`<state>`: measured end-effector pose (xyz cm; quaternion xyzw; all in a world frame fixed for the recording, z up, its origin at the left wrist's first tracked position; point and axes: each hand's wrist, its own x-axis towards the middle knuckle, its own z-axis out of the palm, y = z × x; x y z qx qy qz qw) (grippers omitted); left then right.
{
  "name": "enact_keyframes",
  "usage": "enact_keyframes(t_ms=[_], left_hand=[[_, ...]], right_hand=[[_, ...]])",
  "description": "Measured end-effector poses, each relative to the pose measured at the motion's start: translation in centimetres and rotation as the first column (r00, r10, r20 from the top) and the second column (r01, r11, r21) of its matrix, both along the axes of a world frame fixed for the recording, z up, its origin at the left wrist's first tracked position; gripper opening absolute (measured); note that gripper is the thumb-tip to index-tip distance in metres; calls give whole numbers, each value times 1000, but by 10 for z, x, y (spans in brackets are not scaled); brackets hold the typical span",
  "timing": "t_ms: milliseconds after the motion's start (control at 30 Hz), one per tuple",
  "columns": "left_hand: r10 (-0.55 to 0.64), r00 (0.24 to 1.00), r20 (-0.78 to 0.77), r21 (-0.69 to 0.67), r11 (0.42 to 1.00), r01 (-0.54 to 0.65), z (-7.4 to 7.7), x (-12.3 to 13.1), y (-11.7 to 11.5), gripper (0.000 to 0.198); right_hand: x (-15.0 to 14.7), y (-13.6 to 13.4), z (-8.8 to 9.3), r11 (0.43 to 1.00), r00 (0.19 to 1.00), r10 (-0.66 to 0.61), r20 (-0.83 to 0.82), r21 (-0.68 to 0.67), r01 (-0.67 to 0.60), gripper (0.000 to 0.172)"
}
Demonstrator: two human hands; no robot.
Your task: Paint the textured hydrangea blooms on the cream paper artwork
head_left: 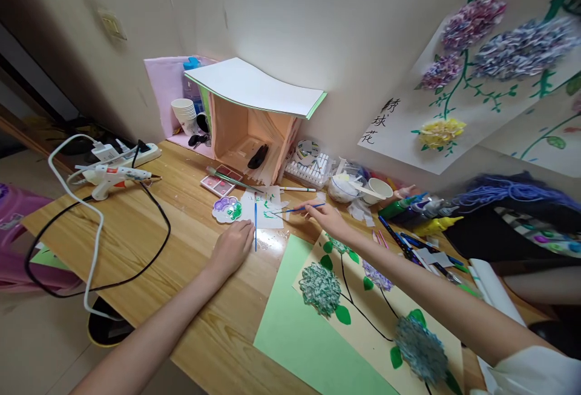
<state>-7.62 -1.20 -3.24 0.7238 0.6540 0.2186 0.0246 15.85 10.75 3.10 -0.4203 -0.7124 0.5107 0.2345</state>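
Head view: the right hand [327, 216] pinches a blue paintbrush [304, 208], its tip over a green-streaked white paper scrap [271, 200] beside a paint palette [227, 208]. The left hand [233, 248] rests loosely curled and empty on the wooden worktop [181, 250], just beside the scrap.

Thin blue paintbrush over a paint-marked scrap of paper

The paintbrush [307, 207] is slim with a blue handle. It is pinched in the fingertips of the right hand [327, 218] and held nearly level, with its tip pointing left over the scrap of paper [269, 208]. The scrap is white, roughly square and streaked with green strokes, and it lies flat on the wooden worktop [181, 244]. A second brush [255, 225], also thin and blue, lies along the paper's left edge. Its near end is just beside the left hand [233, 248], which rests on the worktop holding nothing.
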Motion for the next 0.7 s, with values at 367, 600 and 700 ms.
enact_keyframes(t_ms=[367, 600, 700], left_hand=[[5, 1000, 1, 4, 1000, -5, 1, -1, 0, 36], [-1, 1000, -4, 9, 1000, 1, 0, -1, 0, 37], [-3, 1000, -9, 15, 1000, 3, 0, -2, 1, 37]], right_hand=[[1, -19, 21, 874, 924, 177, 340, 377, -306, 29], [0, -23, 17, 927, 968, 165, 191, 306, -218, 25], [-2, -20, 10, 957, 986, 110, 129, 255, -140, 31]])
